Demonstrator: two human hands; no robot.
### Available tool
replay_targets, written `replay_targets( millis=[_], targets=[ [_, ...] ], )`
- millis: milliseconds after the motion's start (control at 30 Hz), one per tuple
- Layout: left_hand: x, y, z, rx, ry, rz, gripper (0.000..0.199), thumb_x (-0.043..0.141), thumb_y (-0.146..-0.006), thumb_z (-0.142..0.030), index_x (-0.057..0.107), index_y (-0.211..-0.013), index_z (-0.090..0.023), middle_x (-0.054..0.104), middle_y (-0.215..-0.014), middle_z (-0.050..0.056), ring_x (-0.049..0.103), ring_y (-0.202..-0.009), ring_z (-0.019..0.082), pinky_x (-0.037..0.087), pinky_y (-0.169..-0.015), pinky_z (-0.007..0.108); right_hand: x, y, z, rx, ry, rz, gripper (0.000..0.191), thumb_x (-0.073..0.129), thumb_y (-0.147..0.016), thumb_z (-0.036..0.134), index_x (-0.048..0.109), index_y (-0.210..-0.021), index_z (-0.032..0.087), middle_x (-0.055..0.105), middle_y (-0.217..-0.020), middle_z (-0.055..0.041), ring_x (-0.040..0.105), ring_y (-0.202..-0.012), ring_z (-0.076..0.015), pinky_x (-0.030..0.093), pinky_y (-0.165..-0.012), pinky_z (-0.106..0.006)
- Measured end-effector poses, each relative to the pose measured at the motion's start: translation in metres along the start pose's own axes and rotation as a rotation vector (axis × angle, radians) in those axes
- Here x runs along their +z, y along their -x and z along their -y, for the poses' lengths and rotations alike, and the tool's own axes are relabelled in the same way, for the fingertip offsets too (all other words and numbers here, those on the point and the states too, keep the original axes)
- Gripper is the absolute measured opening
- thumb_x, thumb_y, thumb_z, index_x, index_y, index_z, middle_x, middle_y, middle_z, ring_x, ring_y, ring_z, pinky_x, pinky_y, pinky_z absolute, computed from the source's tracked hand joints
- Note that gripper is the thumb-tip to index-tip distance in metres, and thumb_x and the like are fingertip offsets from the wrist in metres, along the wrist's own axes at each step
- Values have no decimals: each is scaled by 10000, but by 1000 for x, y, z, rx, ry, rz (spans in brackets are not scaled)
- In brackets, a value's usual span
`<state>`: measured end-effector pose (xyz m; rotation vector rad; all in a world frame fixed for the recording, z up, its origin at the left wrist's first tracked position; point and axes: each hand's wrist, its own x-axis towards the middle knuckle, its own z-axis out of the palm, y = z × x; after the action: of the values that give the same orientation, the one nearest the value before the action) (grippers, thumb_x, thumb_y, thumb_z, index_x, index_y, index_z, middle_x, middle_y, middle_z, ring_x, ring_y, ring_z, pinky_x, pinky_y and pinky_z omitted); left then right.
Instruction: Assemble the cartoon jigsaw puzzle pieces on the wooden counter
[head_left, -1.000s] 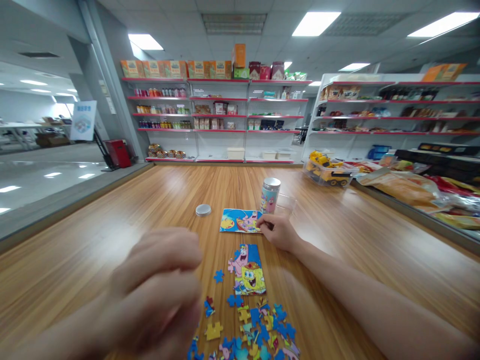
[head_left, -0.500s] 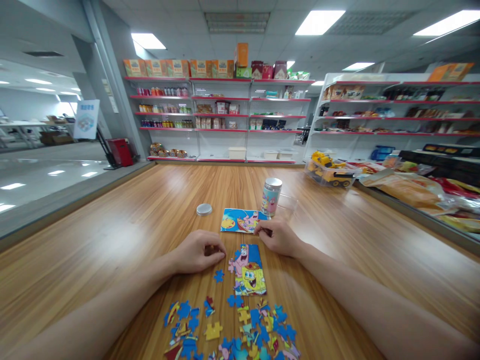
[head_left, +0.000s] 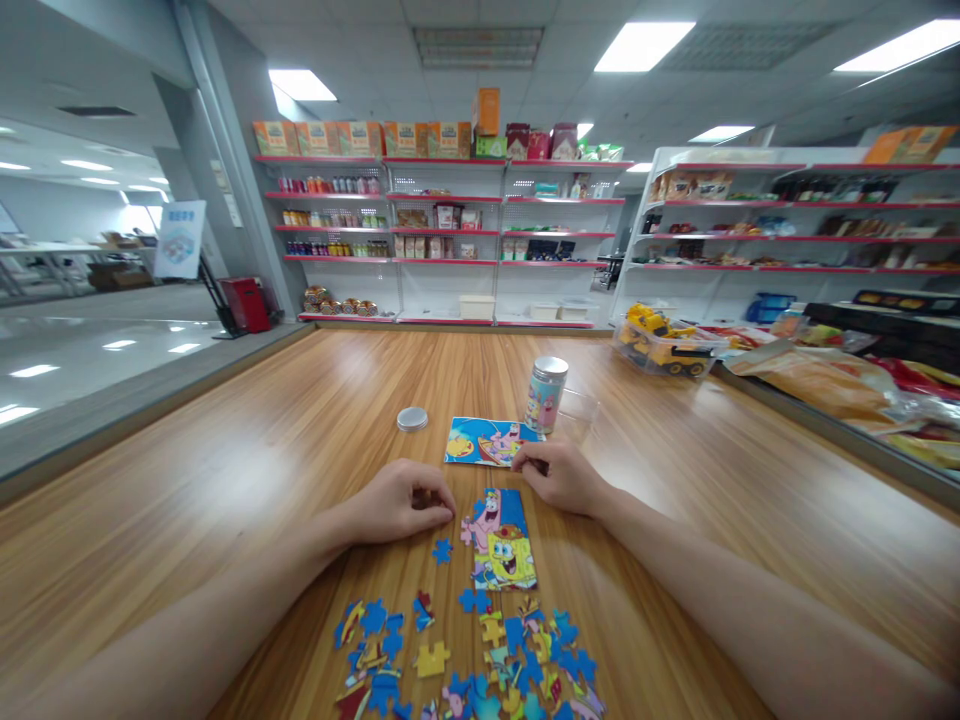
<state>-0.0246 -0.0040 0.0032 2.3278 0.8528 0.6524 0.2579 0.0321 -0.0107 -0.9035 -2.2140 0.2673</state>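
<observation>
My left hand (head_left: 405, 500) rests on the table left of the partly joined jigsaw puzzle (head_left: 508, 545), its fingers curled in towards the thumb and nothing visible in them. Just below its fingertips lies a loose blue puzzle piece (head_left: 442, 550). My right hand (head_left: 562, 475) is closed at the lower right corner of a printed picture card (head_left: 480, 442), fingertips on the card's edge. The joined part shows a pink and a yellow cartoon figure. Many loose puzzle pieces (head_left: 525, 665) are spread nearest me, mostly blue, some yellow.
A cartoon-printed tin (head_left: 546, 395) stands behind the card, beside a clear plastic container (head_left: 579, 412). A round silver lid (head_left: 412, 419) lies left of the card. Farther right are a clear box of yellow toy trucks (head_left: 664, 345) and bagged goods (head_left: 825, 380). Stocked shelves (head_left: 442, 230) line the back.
The whole view has shifted slightly, so everything appears a little farther right. Both hands keep their places and poses; the puzzle pieces have not visibly moved.
</observation>
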Motion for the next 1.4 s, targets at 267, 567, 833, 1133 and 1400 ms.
replay_targets(
  millis=[267,567,833,1133,1400],
  targets=[
    [0,2,1,-9,31,24,149,654,-847,-268,732,-836,-142,690,-755,32,566,-642,122,411,-579,201,-1,0,0,3,7,0,192,518,-757,102,696,-732,168,601,-551,11,496,-474,-100,354,-501,-211],
    [-5,2,-2,75,140,76,200,667,-870,-325,729,-869,-135,646,-826,59,576,-742,147,427,-628,229,-1,0,3,-19,7,-5,186,519,-751,110,694,-721,166,585,-528,16,475,-453,-97,349,-491,-213],
    [-8,5,-5,53,258,180,213,763,-802,-346,750,-915,-166,601,-882,47,590,-788,151,479,-695,248,-3,0,5,-17,10,-2,181,521,-765,109,688,-720,162,632,-585,-3,517,-489,-104,382,-513,-208],
    [-10,6,-7,79,164,194,185,744,-819,-346,761,-911,-186,587,-876,40,581,-779,151,481,-724,252,-2,-1,4,-21,5,-6,182,524,-758,108,691,-719,170,641,-584,-4,530,-486,-110,395,-509,-208],
    [-9,5,-8,95,150,152,143,708,-838,-285,750,-905,-167,598,-848,44,580,-786,158,468,-720,257,-3,-1,6,-32,-5,-16,190,514,-759,109,690,-713,164,602,-534,3,489,-446,-99,374,-490,-207]
  ],
)
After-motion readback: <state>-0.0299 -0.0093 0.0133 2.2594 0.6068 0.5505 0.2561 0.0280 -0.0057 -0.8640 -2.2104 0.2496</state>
